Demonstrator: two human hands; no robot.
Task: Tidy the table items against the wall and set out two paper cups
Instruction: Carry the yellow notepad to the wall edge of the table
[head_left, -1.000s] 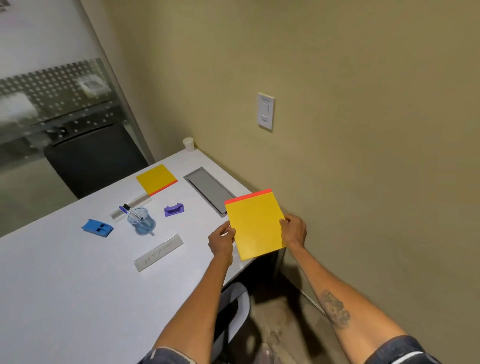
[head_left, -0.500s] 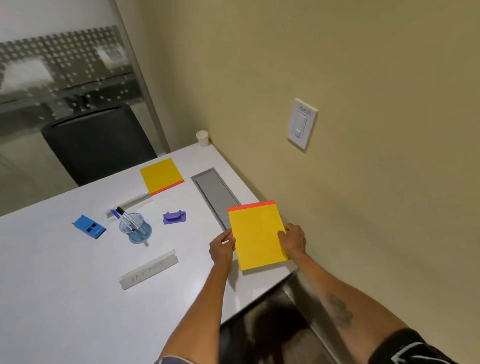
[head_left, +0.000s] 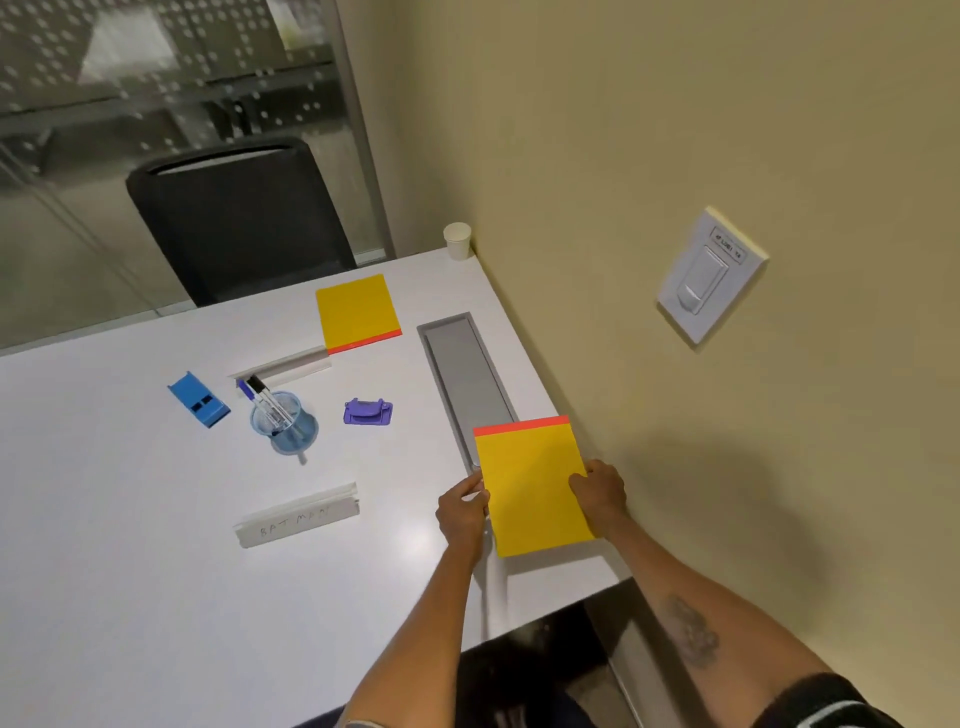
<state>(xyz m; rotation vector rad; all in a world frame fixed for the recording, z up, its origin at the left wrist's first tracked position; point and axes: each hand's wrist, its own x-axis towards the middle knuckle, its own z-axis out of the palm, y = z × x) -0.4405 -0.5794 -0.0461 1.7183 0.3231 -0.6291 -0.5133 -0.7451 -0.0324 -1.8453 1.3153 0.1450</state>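
Note:
A yellow pad with a red top strip (head_left: 530, 488) lies low over the white table (head_left: 130, 545) close to the wall, covering the near end of the grey cable tray (head_left: 465, 374). My left hand (head_left: 462, 512) pinches its left edge and my right hand (head_left: 597, 493) grips its right edge. A second yellow pad (head_left: 357, 313) lies farther back. One white paper cup (head_left: 457, 240) stands in the far corner by the wall. Also on the table are a blue block (head_left: 199, 399), a clear pen cup with pens (head_left: 283, 423), a purple clip (head_left: 368, 413) and two white name bars (head_left: 297, 519) (head_left: 283, 366).
The beige wall (head_left: 675, 130) with a light switch (head_left: 709, 275) runs along the table's right edge. A black chair (head_left: 239, 218) stands behind the far edge, before a glass partition. The table's near right corner ends just below the held pad.
Both hands carried the yellow pad down and forward, from over the table's corner to low over the near end of the cable tray. The view has tilted up and moved closer.

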